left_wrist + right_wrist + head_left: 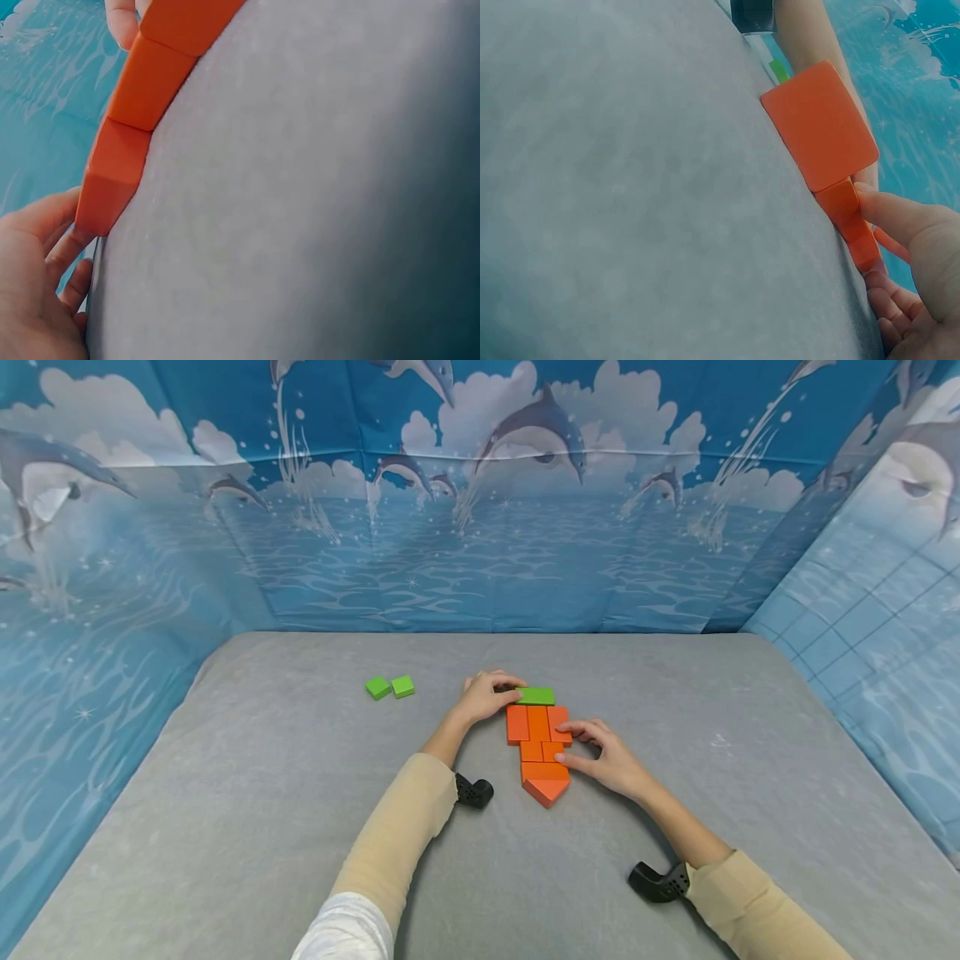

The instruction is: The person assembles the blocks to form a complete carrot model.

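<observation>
Orange wooden blocks lie flat against one another in an arrow-like figure: three upright oblong blocks side by side, two small blocks, then a wide block with a triangular block pointing toward me. Across the far end lies a green oblong block. My left hand pinches its left end, thumb at the near side and index finger at the far side. My right hand rests against the figure's right side. Its thumb touches a small orange block, and its fingertips are at the right oblong block.
Two small green blocks lie apart at the back left of the grey cloth-covered table. A dolphin-printed blue curtain rises behind the table and along its sides. A black wrist device sits on each forearm.
</observation>
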`<state>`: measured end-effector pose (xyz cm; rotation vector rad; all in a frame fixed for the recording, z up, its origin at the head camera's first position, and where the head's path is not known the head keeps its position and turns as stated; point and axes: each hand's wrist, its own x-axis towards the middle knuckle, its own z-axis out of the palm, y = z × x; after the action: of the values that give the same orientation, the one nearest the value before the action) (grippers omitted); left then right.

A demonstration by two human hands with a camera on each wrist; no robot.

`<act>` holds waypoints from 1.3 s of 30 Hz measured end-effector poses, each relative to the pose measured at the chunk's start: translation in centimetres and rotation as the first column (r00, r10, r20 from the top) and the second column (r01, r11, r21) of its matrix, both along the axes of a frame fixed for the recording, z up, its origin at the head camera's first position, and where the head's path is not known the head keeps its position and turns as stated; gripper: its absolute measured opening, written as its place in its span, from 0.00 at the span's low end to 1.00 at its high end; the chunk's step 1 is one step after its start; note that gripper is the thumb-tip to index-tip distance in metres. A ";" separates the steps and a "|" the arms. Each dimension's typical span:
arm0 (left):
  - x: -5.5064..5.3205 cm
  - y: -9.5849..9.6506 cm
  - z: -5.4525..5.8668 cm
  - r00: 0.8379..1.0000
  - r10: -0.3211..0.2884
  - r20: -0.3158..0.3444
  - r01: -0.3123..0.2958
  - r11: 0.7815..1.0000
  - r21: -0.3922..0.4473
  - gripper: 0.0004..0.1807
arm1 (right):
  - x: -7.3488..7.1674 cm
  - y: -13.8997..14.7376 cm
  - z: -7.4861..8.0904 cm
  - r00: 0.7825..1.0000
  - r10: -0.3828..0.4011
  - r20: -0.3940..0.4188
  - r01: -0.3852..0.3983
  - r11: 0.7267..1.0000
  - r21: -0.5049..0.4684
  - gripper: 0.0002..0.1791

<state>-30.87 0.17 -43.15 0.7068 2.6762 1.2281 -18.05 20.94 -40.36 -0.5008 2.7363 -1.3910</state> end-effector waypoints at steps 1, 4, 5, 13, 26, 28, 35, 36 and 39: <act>0.0 0.0 0.0 1.000 -0.002 0.000 0.002 1.000 0.003 0.14 | 0.0 0.0 0.0 1.000 0.000 0.002 0.000 1.000 0.000 0.23; -0.1 0.0 -0.1 1.000 -0.008 0.004 0.008 1.000 0.015 0.14 | 0.0 0.0 0.0 1.000 -0.003 0.011 0.003 1.000 0.001 0.23; -0.1 0.0 -0.1 1.000 -0.009 0.007 0.009 1.000 0.018 0.14 | 0.0 0.0 0.0 1.000 -0.005 0.013 0.005 1.000 0.002 0.23; 0.0 0.0 -0.1 1.000 -0.019 0.015 0.018 0.999 0.038 0.13 | 0.0 0.0 0.1 1.000 -0.005 -0.002 0.005 1.000 0.008 0.22; 0.0 0.0 -0.1 1.000 -0.024 0.000 0.024 0.999 0.042 0.12 | -1.4 1.1 -2.6 1.000 -0.010 -0.014 0.010 1.000 0.024 0.23; 0.0 -0.1 -0.1 1.000 -0.022 0.001 0.022 0.999 0.049 0.13 | -1.7 1.4 -3.2 1.000 -0.010 -0.011 0.010 1.000 0.021 0.24; 0.1 -1.3 0.0 0.998 -0.015 0.058 0.000 0.970 0.242 0.14 | -1.5 1.1 -2.8 1.000 -0.011 -0.007 0.012 1.000 0.029 0.24; 0.1 -1.7 0.1 0.998 -0.012 0.057 -0.004 0.964 0.266 0.14 | -1.3 0.9 -2.4 1.000 -0.008 -0.009 0.008 1.000 0.027 0.23; 0.1 -2.9 0.4 1.000 0.022 0.018 -0.026 0.954 0.297 0.14 | -0.6 0.5 -1.2 1.000 0.000 -0.006 0.001 1.000 0.008 0.23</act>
<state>-30.80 -2.76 -42.74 0.6976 2.5207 1.6585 -18.70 21.41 -41.57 -0.5048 2.7460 -1.3797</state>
